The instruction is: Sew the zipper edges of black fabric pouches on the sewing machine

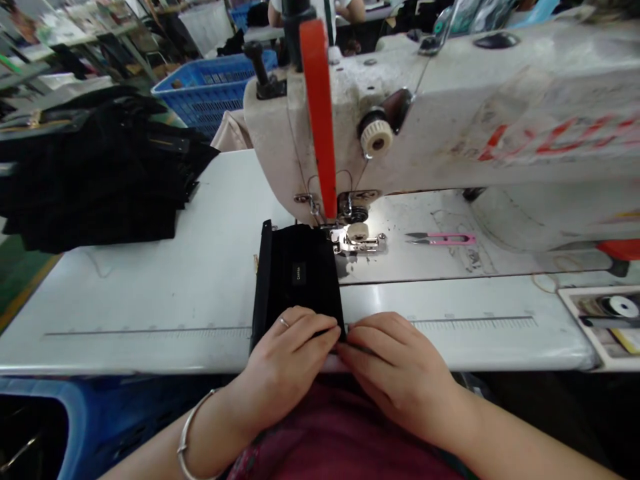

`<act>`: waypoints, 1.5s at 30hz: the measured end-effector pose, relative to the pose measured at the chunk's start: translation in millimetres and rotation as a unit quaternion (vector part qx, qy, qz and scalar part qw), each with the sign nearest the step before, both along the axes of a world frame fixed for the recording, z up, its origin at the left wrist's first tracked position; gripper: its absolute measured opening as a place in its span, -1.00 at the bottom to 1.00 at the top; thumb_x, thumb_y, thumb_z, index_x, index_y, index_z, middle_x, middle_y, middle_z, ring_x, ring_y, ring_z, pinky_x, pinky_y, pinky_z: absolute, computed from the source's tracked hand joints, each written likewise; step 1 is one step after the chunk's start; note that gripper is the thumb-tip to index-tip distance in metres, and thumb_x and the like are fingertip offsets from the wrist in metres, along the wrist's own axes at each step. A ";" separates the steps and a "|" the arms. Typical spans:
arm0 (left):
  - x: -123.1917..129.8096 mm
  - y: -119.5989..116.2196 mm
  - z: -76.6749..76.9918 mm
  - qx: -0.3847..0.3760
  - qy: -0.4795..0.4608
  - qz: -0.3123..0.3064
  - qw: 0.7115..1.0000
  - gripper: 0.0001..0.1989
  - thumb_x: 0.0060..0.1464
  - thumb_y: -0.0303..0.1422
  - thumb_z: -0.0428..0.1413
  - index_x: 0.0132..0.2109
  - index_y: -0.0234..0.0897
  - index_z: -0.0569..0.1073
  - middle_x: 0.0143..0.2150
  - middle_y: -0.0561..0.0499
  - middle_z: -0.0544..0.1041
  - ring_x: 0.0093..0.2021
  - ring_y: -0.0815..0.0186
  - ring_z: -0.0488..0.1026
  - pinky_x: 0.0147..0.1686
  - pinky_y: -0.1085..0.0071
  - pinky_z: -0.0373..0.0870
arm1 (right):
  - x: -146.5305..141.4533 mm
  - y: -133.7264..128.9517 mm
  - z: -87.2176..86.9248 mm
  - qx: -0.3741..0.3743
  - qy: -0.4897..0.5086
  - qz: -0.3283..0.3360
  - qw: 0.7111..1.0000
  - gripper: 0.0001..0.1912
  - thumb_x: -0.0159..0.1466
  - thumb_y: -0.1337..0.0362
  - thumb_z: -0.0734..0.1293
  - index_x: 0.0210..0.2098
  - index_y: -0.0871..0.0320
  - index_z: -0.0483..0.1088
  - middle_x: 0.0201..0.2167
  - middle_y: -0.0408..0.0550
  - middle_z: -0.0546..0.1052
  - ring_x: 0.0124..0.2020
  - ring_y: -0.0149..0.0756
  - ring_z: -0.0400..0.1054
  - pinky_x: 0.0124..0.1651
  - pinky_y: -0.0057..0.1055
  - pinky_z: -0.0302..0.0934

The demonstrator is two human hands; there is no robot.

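A black fabric piece (310,293) with a small label lies on the sewing machine table, its far right corner by the presser foot (357,240). Along its left side runs a stiff dark edge with a bit of gold metal. My left hand (295,347) rests on the near part of the fabric, fingertips pinched at its near right corner. My right hand (400,360) meets it there, fingers closed on the same edge. The white sewing machine (425,120) with a red lever (320,120) stands over the far side.
Pink-handled thread snips (440,239) lie right of the presser foot. A pile of black pieces (95,167) sits at the left, with a blue crate (205,87) behind. Another blue bin (85,413) stands below the table edge. A tray with a bobbin (620,307) is at right.
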State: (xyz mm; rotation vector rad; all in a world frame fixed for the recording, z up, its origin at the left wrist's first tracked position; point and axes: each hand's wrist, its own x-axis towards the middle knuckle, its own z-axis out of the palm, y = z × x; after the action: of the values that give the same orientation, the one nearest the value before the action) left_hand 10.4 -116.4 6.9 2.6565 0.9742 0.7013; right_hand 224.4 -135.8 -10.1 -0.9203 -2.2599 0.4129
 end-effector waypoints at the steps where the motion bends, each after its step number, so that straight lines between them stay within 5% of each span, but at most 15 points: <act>1: -0.1 -0.4 -2.0 -0.007 -0.005 -0.002 1.000 -0.74 0.23 -0.59 0.02 0.01 -0.37 0.46 -0.07 -0.11 0.53 -0.09 0.27 0.45 -0.01 0.29 0.45 | 0.2 -0.1 0.2 -0.002 -0.001 -0.001 1.000 -0.82 0.34 0.41 0.25 -0.13 0.21 0.47 -0.22 -0.03 0.53 -0.14 -0.24 0.34 -0.06 -0.26 0.28; 16: -4.2 2.5 -2.1 -0.078 -0.086 -0.001 0.993 -0.76 0.18 -0.62 0.09 -0.07 -0.30 0.49 -0.12 -0.04 0.53 -0.14 0.33 0.43 -0.12 0.37 0.45 | 7.0 -0.6 1.7 -0.027 0.019 0.000 0.999 -0.83 0.29 0.45 0.26 -0.14 0.24 0.44 -0.22 0.01 0.51 -0.12 -0.24 0.35 -0.03 -0.28 0.33; 31: -4.2 -1.9 -7.8 -0.039 -0.064 0.016 0.997 -0.73 0.21 -0.60 0.07 0.00 -0.27 0.47 -0.09 -0.06 0.52 -0.10 0.30 0.42 -0.07 0.30 0.46 | 6.8 0.9 2.0 -0.030 0.003 0.005 1.000 -0.77 0.30 0.45 0.25 -0.08 0.25 0.44 -0.21 0.04 0.50 -0.13 -0.21 0.34 -0.05 -0.26 0.30; 45: -16.6 7.4 2.6 -0.014 -0.004 -0.067 0.998 -0.78 0.24 -0.59 0.00 -0.04 -0.37 0.46 -0.06 -0.09 0.56 -0.11 0.30 0.46 -0.04 0.32 0.47 | 1.3 5.4 6.9 -0.014 -0.003 0.024 1.000 -0.72 0.32 0.45 0.22 0.00 0.24 0.41 -0.08 -0.01 0.53 -0.07 -0.21 0.34 -0.02 -0.23 0.29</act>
State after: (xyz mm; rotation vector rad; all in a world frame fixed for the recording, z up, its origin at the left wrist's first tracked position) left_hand -6.2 -109.0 9.5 2.6626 0.7881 0.6641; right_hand 225.7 -130.4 -3.1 -0.8842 -2.2914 0.4641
